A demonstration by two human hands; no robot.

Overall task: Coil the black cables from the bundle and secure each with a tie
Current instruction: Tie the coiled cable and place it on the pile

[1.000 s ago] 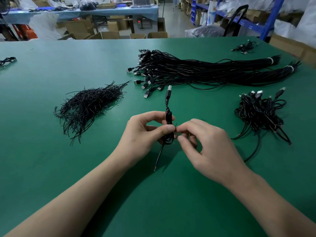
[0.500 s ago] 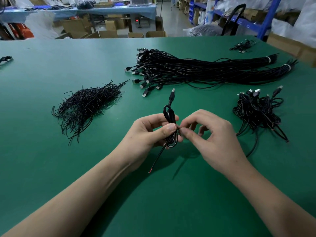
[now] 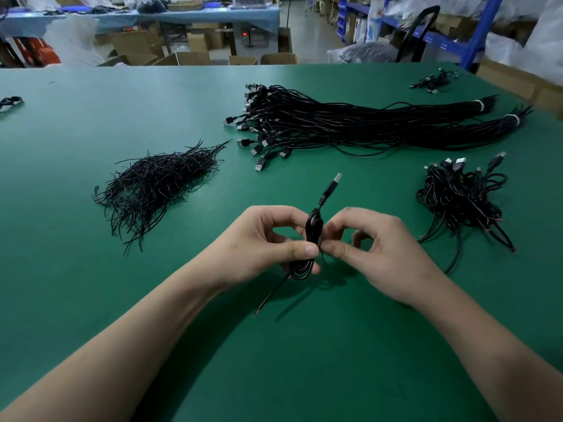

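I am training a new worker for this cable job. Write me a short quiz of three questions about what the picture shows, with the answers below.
1. True or false: the left hand and the right hand both hold the coiled cable.
2. Where does the pile of ties lie? A) left of the hands B) right of the hands C) under the hands
3. Fill in: the heap of finished coils lies on the ____ side of the hands.

Key: 1 true; 2 A; 3 right.
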